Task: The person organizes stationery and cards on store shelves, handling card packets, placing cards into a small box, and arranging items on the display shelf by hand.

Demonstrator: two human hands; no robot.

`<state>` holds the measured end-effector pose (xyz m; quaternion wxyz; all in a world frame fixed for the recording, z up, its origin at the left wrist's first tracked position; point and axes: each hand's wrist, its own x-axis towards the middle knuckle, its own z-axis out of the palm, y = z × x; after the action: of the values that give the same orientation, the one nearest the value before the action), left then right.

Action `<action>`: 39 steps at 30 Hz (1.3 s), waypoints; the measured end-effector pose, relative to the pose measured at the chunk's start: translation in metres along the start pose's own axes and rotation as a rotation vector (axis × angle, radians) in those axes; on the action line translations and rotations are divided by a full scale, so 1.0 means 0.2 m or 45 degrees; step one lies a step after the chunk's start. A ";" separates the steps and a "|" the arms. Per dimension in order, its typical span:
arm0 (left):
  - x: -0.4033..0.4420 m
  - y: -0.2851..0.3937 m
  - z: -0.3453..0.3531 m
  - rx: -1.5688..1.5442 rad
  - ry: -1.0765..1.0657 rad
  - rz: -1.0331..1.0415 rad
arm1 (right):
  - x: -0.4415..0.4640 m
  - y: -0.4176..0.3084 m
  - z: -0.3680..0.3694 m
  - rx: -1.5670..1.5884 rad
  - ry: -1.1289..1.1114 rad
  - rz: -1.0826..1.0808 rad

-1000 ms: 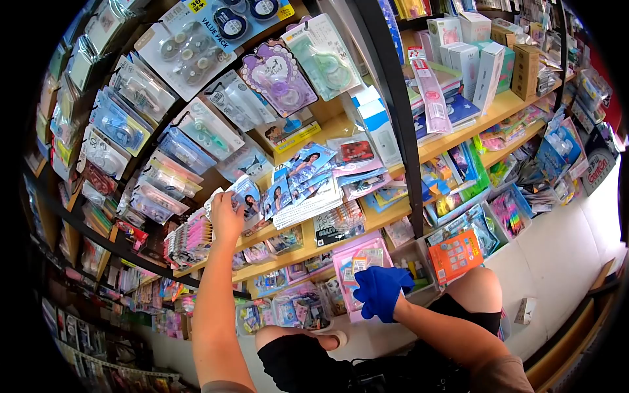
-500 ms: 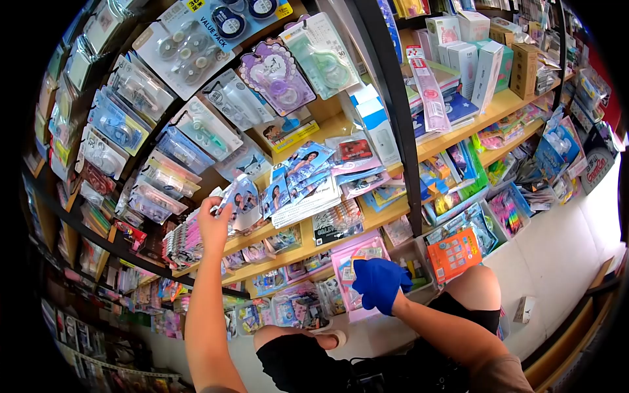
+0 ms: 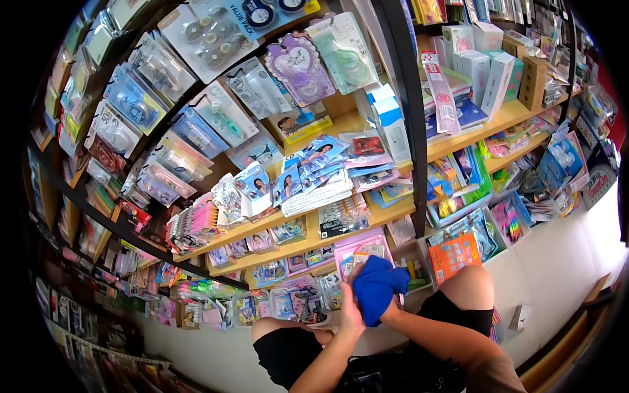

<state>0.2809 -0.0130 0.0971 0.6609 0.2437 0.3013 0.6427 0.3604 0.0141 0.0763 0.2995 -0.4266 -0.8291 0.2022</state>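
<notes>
- Left hand [image 3: 352, 313] has come down from the shelf to the blue cloth [image 3: 377, 288], where the right hand [image 3: 393, 314] already was half a second ago.
- Step in hand, as it appears: working the cloth with both hands. Handling it further would seem to call for a sure hold on one fold and a light touch — it looks limp.
- Grip: the left fingers lie along the cloth's left edge, the right ones are hidden by it; whether either hand is closed on it, one cannot tell.
- Wooden shelf [image 3: 400, 209]: pale, smooth boards, met by a rigid black upright [image 3: 409, 98].
- Pink tray [image 3: 339, 259]: rectangular, plastic-looking, partly hidden behind the cloth.
- Cloth: matte, bunched into soft folds — held above the person's lap.
- Picture cards [image 3: 318, 171]: flat, glossy, fanned in overlapping layers on the shelf.
</notes>
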 end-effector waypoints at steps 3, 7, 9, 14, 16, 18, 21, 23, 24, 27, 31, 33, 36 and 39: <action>-0.02 0.04 0.07 0.186 -0.124 -0.075 | -0.01 0.06 0.01 0.140 0.253 0.109; -0.03 0.06 0.08 0.497 -0.058 -0.065 | 0.01 0.15 0.07 0.394 0.469 0.294; -0.02 0.10 0.04 0.231 -0.137 -0.175 | 0.03 0.14 0.04 0.535 0.443 0.417; 0.01 0.23 -0.05 -0.019 -0.201 -0.222 | 0.11 0.14 -0.10 1.167 -0.072 0.526; 0.05 0.26 -0.12 0.261 -0.079 -0.011 | 0.11 0.12 -0.06 1.762 -0.254 0.614; 0.08 0.25 -0.16 0.777 0.133 0.142 | 0.10 0.12 0.01 1.675 -0.287 0.375; 0.09 0.19 -0.22 1.564 0.505 0.497 | 0.05 0.16 0.06 0.891 -0.193 -0.073; 0.07 0.15 -0.21 1.881 0.373 0.653 | 0.04 0.16 0.09 1.234 -0.260 0.081; 0.06 0.13 -0.20 2.037 0.306 0.731 | 0.04 0.16 0.10 1.635 -0.273 0.231; 0.04 0.02 -0.12 2.069 0.051 0.669 | 0.04 0.09 0.02 2.632 -0.265 0.550; 0.02 0.03 -0.05 2.001 -0.043 0.671 | 0.00 0.21 0.10 1.374 -0.209 0.064; 0.03 0.05 -0.06 2.015 -0.095 0.633 | 0.00 0.16 0.07 1.855 -0.268 0.370; 0.06 0.07 -0.12 2.039 -0.158 0.566 | 0.02 0.14 0.07 2.335 -0.439 0.718; 0.06 0.09 -0.16 1.935 -0.143 0.571 | 0.01 0.10 0.06 2.074 -0.372 0.737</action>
<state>0.2457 -0.0013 0.0861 0.1825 0.7150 0.5673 0.3654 0.3631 0.0256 0.0567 0.3388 -0.2437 -0.3160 0.8521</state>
